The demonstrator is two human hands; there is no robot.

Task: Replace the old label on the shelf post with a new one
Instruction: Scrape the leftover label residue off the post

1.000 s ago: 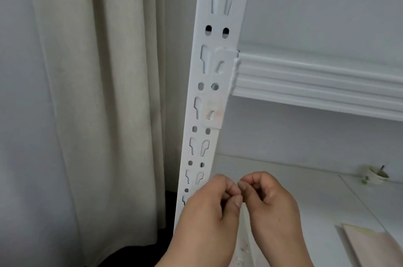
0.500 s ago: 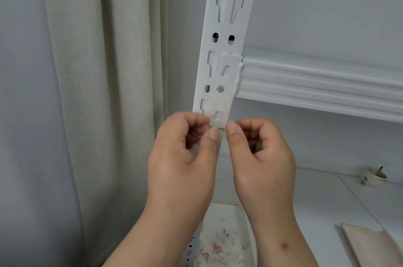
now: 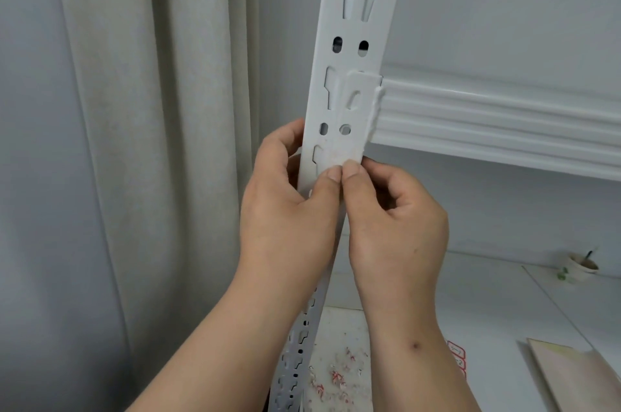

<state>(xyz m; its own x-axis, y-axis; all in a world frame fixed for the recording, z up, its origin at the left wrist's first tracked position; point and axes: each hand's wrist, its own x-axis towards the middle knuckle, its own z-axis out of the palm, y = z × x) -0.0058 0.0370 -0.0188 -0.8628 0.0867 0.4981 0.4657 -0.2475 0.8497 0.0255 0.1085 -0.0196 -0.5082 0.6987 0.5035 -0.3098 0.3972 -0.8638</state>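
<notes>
The white slotted shelf post runs up the middle of the view. A pale, worn patch of old label sticks to it just below the shelf beam. My left hand grips the post, fingers behind its left edge and thumb on the front. My right hand has its fingers curled. Its thumb sits beside the left thumb on the patch's lower edge, its index finger against the post's right edge. I see no separate new label in either hand.
A cream curtain hangs at the left. The ribbed white shelf beam runs to the right. On the lower shelf lie red and white label scraps, a red-bordered sticker sheet, a pinkish board and a small cup.
Both hands rose from low beside the post, where they pinched together, up to the worn label patch. The left hand now wraps the post.
</notes>
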